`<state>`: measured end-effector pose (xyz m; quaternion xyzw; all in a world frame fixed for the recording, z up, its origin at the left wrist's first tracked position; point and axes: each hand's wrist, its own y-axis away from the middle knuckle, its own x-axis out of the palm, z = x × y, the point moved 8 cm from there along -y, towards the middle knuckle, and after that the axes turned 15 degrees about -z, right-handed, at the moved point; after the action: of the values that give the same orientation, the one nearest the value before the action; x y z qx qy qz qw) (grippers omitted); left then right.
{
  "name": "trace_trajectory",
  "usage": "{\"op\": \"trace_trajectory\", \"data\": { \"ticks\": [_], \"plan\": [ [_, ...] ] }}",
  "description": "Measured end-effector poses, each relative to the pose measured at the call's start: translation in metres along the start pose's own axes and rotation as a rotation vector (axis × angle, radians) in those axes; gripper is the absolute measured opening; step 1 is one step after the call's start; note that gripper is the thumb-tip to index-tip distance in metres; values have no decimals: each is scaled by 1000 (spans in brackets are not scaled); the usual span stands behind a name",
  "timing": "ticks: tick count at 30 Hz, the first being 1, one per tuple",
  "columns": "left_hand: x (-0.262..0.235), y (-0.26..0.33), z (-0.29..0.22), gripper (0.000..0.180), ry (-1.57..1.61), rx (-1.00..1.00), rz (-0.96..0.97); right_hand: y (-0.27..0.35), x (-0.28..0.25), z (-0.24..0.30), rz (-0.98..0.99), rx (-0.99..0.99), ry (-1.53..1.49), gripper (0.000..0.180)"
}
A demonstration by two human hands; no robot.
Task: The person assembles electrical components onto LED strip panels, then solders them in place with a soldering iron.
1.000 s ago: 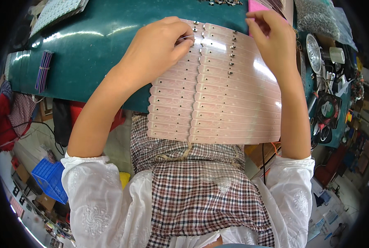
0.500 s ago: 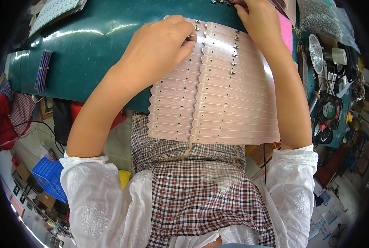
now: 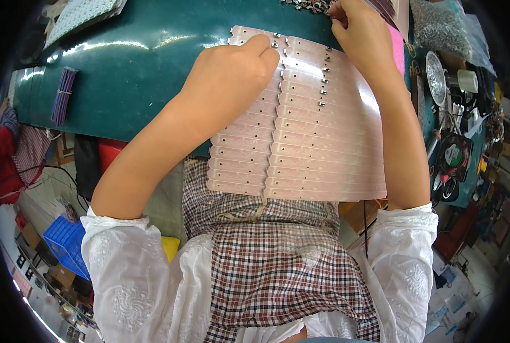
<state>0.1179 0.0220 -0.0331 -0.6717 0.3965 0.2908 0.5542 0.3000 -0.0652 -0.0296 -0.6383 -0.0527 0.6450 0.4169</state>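
Note:
Two columns of pink patterned strips, with scalloped ends and small dark holes, lie side by side on a green table and overhang its near edge above my lap. Small shiny metal clips sit on several strips toward the far end of both columns. My left hand is closed over the far part of the left column, its fingertips curled under and hidden, so what they pinch does not show. At the far edge, my right hand has thumb and fingers pinched together beside a heap of loose metal clips.
A banded bundle of purple sticks lies at the left, below a stack of pale sheets. On the right are a pink pad, a clear bag of small metal parts, a metal bowl and a white roll.
My left hand has shifted slightly right, and the thin pale thing seen at its fingertips is now hidden. More of the clip heap shows beside my right hand.

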Motion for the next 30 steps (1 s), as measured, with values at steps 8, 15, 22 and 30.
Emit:
{"op": "trace_trajectory", "data": {
  "ticks": [8, 15, 22, 30],
  "plan": [
    [-30, -20, 46, 16, 360, -284, -162, 6, -9, 3, 111, 143, -146, 19],
    [6, -52, 114, 26, 65, -359, -189, 5, -6, -8, 248, 284, -307, 23],
    [13, -57, 122, 28, -67, -320, -169, 7, -2, -10, 258, 254, -318, 17],
    [4, -42, 126, 29, 242, -486, -62, 6, -25, -8, 98, 296, -303, 13]
  ]
}}
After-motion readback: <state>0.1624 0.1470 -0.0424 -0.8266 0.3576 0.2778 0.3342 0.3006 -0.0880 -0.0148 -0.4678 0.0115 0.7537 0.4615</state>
